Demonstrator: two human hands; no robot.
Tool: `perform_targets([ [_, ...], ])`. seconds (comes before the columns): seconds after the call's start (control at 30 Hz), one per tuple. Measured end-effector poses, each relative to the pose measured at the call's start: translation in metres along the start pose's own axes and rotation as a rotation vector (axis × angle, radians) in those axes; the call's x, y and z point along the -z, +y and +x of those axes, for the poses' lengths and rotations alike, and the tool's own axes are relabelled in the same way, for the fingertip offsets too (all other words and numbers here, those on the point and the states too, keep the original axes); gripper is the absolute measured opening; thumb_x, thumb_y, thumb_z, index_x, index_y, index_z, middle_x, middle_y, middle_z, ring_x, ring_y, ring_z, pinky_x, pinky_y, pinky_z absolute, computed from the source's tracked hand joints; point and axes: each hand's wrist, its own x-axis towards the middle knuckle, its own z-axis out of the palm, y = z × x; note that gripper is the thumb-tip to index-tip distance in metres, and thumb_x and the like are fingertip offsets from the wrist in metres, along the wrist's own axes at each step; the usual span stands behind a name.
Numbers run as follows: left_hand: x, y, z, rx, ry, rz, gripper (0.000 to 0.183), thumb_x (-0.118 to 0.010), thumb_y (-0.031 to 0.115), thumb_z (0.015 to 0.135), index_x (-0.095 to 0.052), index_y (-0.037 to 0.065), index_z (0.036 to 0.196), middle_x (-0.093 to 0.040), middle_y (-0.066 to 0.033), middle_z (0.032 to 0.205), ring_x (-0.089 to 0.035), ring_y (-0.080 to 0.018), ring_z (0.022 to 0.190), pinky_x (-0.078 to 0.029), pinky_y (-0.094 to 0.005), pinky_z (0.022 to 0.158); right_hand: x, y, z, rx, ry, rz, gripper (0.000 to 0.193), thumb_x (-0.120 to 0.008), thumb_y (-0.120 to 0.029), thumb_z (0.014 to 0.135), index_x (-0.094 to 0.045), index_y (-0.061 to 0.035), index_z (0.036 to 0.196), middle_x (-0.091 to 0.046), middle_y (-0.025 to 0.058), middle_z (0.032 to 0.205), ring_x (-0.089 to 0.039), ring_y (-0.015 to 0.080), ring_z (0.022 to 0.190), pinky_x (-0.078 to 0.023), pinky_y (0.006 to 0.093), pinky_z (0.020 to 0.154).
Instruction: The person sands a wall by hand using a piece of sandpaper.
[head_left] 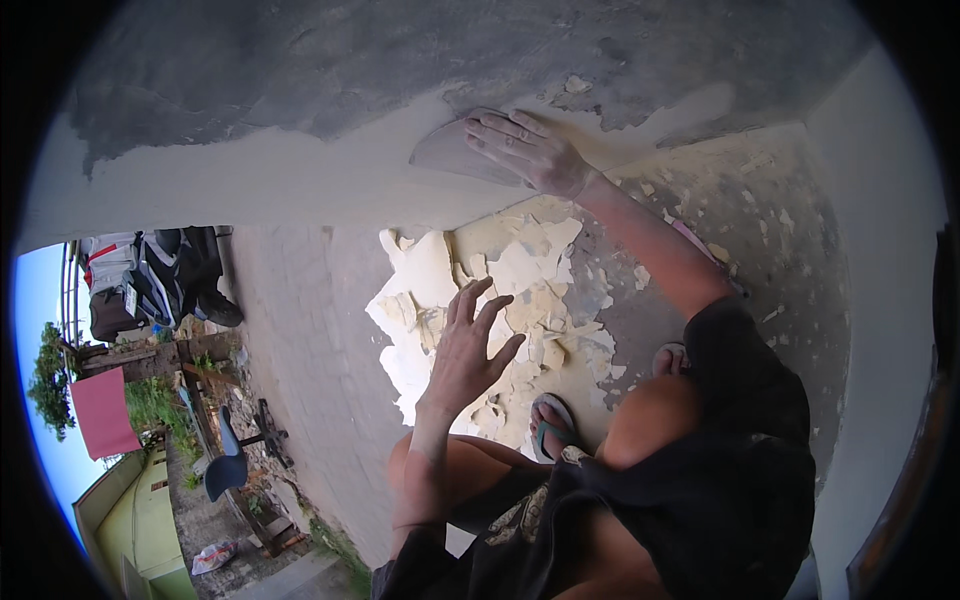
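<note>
My right hand [535,150] is pressed against the wall [240,175], its fingers laid over a thin, flat grey sheet [450,150] with a curved outer edge. Whether this is sandpaper or a scraper blade, I cannot tell. Pale bare wall shows around the sheet, while dark grey, patchy coating [330,70] covers the part above. White dust coats my right fingers. My left hand [468,350] hangs in the air above the floor, fingers spread and holding nothing. Beneath it lie peeled cream paint flakes [420,270].
I squat on a floor strewn with flakes; a sandalled foot [552,425] shows below. A pinkish strip [695,240] lies behind my right forearm. Another pale wall [885,190] stands at right. Outside at left are a motorbike [175,275] and a blue chair [228,462].
</note>
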Motion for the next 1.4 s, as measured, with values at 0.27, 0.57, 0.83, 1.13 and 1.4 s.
perform_targets([
  [0.27, -0.003, 0.001, -0.002, 0.014, -0.031, -0.020, 0.048, -0.074, 0.024, 0.082, -0.055, 0.011, 0.125, -0.040, -0.0141, 0.141, -0.038, -0.0376, 0.132, -0.042, -0.0486, 0.104, 0.031, 0.035, 0.018, -0.341, 0.398, -0.056, 0.043, -0.050, -0.002, 0.087, -0.059, 0.0000, 0.129, -0.050, 0.0164, 0.142, -0.045, 0.0324, 0.134, -0.030, 0.0457, 0.115],
  [0.57, 0.001, 0.008, 0.000, -0.014, 0.002, 0.015, 0.048, -0.074, 0.024, 0.083, -0.056, 0.011, 0.125, -0.040, -0.0140, 0.141, -0.039, -0.0383, 0.132, -0.041, -0.0484, 0.104, 0.055, 0.048, 0.015, -0.401, 0.370, -0.183, 0.041, -0.048, 0.001, 0.088, -0.060, -0.0006, 0.128, -0.052, 0.0118, 0.141, -0.048, 0.0286, 0.132, -0.037, 0.0394, 0.113],
  [0.83, 0.000, -0.007, -0.006, -0.001, 0.019, 0.040, 0.048, -0.073, 0.024, 0.083, -0.056, 0.010, 0.125, -0.040, -0.0146, 0.141, -0.039, -0.0387, 0.131, -0.042, -0.0480, 0.104, -0.004, 0.002, 0.004, 0.037, 0.011, 0.083, 0.045, -0.053, -0.001, 0.083, -0.061, -0.0016, 0.127, -0.054, 0.0126, 0.139, -0.048, 0.0287, 0.132, -0.035, 0.0411, 0.114],
  [1.13, -0.005, -0.011, -0.007, -0.006, -0.007, 0.024, 0.048, -0.074, 0.024, 0.082, -0.056, 0.010, 0.124, -0.041, -0.0148, 0.141, -0.039, -0.0383, 0.132, -0.043, -0.0476, 0.104, 0.012, 0.006, 0.022, -0.234, 0.226, -0.009, 0.042, -0.054, -0.003, 0.087, -0.061, -0.0048, 0.128, -0.052, 0.0098, 0.141, -0.047, 0.0266, 0.133, -0.037, 0.0431, 0.112],
  [1.4, 0.006, -0.006, -0.010, 0.024, 0.036, 0.058, 0.048, -0.074, 0.024, 0.082, -0.056, 0.010, 0.124, -0.041, -0.0139, 0.141, -0.038, -0.0375, 0.133, -0.042, -0.0470, 0.104, 0.059, 0.088, 0.009, -0.404, 0.689, -0.176, 0.050, -0.045, 0.004, 0.087, -0.057, -0.0083, 0.134, -0.047, 0.0062, 0.146, -0.041, 0.0219, 0.138, -0.035, 0.0431, 0.114],
])
